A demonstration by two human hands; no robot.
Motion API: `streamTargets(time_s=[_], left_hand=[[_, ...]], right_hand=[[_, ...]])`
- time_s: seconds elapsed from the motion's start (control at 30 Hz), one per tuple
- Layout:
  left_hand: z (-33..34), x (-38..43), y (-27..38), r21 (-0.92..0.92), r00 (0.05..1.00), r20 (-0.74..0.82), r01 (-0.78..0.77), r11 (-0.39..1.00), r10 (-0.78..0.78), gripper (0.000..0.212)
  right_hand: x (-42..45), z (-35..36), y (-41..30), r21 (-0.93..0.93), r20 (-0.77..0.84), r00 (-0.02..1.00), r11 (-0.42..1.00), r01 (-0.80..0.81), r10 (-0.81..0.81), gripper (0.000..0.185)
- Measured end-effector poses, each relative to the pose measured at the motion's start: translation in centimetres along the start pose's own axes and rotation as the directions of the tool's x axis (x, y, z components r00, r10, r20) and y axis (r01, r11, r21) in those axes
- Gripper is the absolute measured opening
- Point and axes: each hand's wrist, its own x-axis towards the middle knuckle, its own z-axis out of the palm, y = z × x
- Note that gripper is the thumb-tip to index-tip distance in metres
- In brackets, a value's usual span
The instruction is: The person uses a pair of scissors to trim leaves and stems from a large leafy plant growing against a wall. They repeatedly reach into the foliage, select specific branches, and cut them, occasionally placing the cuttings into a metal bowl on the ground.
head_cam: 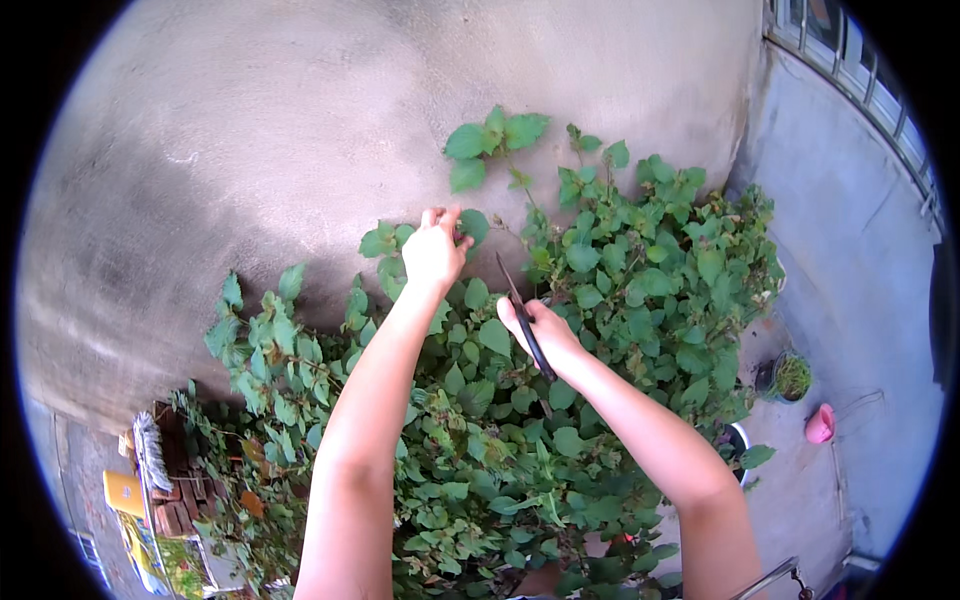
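Dense green leafy plants [480,390] with toothed leaves grow in front of a plastered wall. My left hand [437,244] is at a leafy stem near the wall, its fingers bent beside a round leaf [472,225]; whether they pinch the stem is hard to see. Lower and to the right, my right hand [547,330] holds black-handled scissors [531,337], their blades pointing up and left towards the stems. The blades look closed or nearly so, with no stem visibly between them. One taller leafy shoot [495,139] rises above both hands against the wall.
The plaster wall [225,150] stands behind the plants. At right are a small potted plant [791,375], a pink cup-like container [820,424] and a pale side wall [847,262]. At lower left are a mop head [152,450], stacked bricks [176,517] and a yellow object [124,493].
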Motion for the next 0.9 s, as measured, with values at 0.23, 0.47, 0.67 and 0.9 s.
streamTargets(time_s=[0.23, 0.47, 0.67, 0.9], left_hand=[[2.1, 3.9, -0.6, -0.061, 0.954, 0.259, 0.172, 0.983, -0.151, 0.065], [2.2, 3.7, -1.4, -0.11, 0.942, 0.294, 0.202, 0.973, -0.162, 0.043], [2.2, 3.3, -1.5, -0.188, 0.938, 0.318, 0.205, 0.961, -0.138, 0.042], [1.2, 3.3, -1.4, -0.169, 0.96, 0.186, 0.241, 0.956, -0.209, 0.04]], right_hand=[[5.3, 0.6, 0.3, 0.034, -0.118, 0.991, 0.997, 0.069, -0.065, 0.086], [5.0, 0.3, -0.9, 0.045, -0.066, 0.998, 0.999, -0.021, 0.024, 0.096], [6.0, 0.6, -0.3, 0.097, -0.197, 0.98, 0.994, 0.046, -0.026, 0.086], [2.9, 0.8, -1.9, 0.209, -0.148, 0.985, 0.971, 0.114, -0.084, 0.078]])
